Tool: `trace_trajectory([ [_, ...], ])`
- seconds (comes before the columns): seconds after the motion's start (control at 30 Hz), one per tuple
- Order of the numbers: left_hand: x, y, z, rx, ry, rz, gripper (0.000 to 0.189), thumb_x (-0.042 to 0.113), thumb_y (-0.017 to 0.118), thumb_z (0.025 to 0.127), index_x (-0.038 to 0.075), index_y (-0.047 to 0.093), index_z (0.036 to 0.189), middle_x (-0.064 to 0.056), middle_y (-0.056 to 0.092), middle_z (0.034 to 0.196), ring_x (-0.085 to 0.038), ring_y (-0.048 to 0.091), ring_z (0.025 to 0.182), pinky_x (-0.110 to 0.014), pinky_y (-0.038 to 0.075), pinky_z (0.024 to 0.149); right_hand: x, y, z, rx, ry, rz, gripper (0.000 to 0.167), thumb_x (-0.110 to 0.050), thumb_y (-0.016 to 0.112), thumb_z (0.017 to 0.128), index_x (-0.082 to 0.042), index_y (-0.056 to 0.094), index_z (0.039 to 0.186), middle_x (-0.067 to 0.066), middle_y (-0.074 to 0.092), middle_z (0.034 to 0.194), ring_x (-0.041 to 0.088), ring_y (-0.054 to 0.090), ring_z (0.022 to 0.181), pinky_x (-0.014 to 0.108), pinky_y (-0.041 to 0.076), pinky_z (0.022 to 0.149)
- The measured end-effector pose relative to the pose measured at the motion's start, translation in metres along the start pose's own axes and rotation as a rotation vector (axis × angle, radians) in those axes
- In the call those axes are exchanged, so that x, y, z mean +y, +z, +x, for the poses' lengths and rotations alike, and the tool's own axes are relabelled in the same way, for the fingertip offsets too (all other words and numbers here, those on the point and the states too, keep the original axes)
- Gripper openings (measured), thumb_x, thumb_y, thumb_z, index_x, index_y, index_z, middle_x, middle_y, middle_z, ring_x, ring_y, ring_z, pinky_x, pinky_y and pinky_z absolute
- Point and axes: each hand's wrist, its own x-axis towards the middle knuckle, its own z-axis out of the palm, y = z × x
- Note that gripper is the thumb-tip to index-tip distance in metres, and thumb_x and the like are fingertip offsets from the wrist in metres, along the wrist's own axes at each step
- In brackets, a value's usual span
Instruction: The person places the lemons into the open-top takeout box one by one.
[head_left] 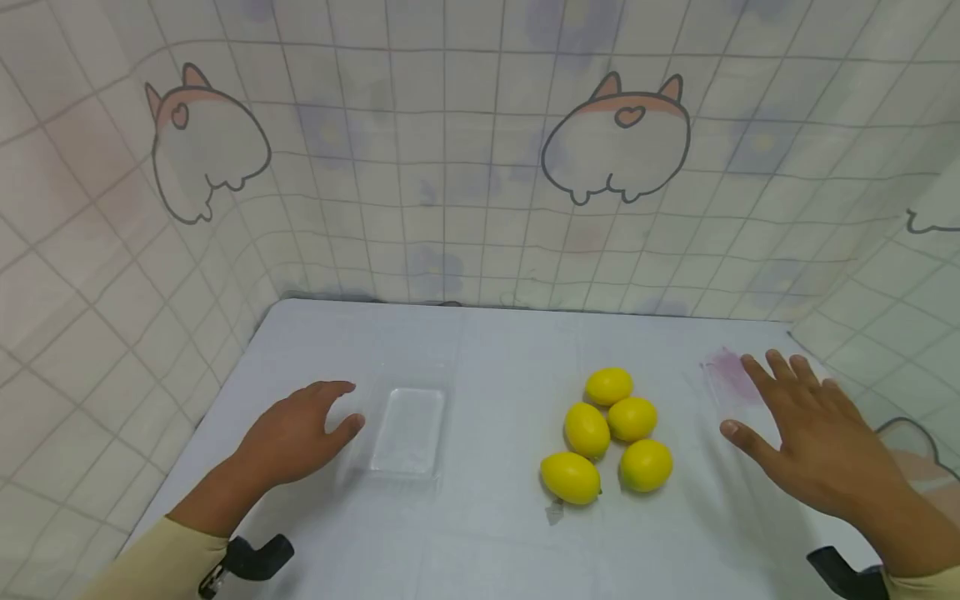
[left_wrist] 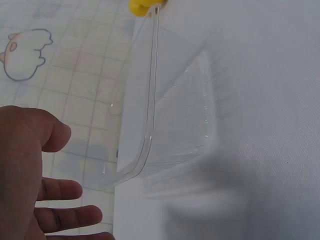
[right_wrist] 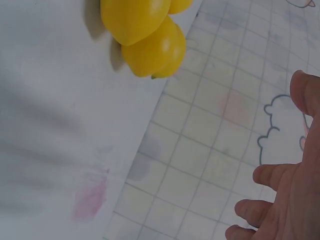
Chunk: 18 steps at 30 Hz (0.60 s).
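Observation:
A clear plastic container [head_left: 408, 432] sits on the white table, its open rim [left_wrist: 150, 120] seen side-on in the left wrist view. Just left of it my left hand [head_left: 296, 437] hovers, thumb and fingers spread apart and holding nothing. Several yellow lemons [head_left: 587, 431] lie grouped right of the table's middle, one of them a greenish lemon [head_left: 646, 466]. To their right my right hand [head_left: 813, 442] is held over the table with fingers extended and nothing in it. The right wrist view shows its fingers [right_wrist: 270, 176] apart from the lemons [right_wrist: 152, 47].
The white table [head_left: 495, 550] backs onto a hanging grid-patterned cloth [head_left: 465, 167] with cartoon animal prints, which also encloses both sides. A pink stain [head_left: 729, 377] marks the tabletop near my right hand. A small grey patch [head_left: 555, 512] shows below the lemons.

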Motion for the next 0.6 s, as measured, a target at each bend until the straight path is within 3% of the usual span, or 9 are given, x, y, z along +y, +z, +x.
trace_trajectory([
  [0.3,-0.007,0.012,0.004,-0.136,-0.094,-0.093,0.044,0.038,0.062,0.099,0.006,0.062,0.130,-0.006,0.070,0.111,-0.022,0.067,0.090,-0.044,0.054,0.071,-0.005,0.008,0.003,-0.016,0.006,0.006,0.092,-0.059,0.053,0.101,-0.006,0.010,0.164,0.030,0.016,0.164,0.049,0.006,0.151,0.055,-0.008,0.119],
  [0.47,-0.009,0.018,0.005,-0.152,-0.107,-0.095,0.037,0.035,0.062,0.098,0.008,0.065,0.123,-0.002,0.069,0.103,-0.014,0.061,0.078,-0.036,0.050,0.063,-0.010,0.011,0.003,-0.041,0.019,0.023,0.094,-0.061,0.054,0.099,-0.007,0.011,0.164,0.027,0.018,0.165,0.051,0.011,0.150,0.072,0.014,0.112],
  [0.6,-0.009,0.019,0.005,-0.164,-0.116,-0.113,0.036,0.034,0.061,0.098,0.007,0.065,0.122,-0.002,0.068,0.102,-0.014,0.061,0.078,-0.036,0.050,0.063,-0.015,0.015,0.005,-0.051,0.024,0.036,0.096,-0.064,0.056,0.096,-0.005,0.020,0.162,0.026,0.025,0.163,0.052,0.022,0.146,0.075,0.027,0.103],
])
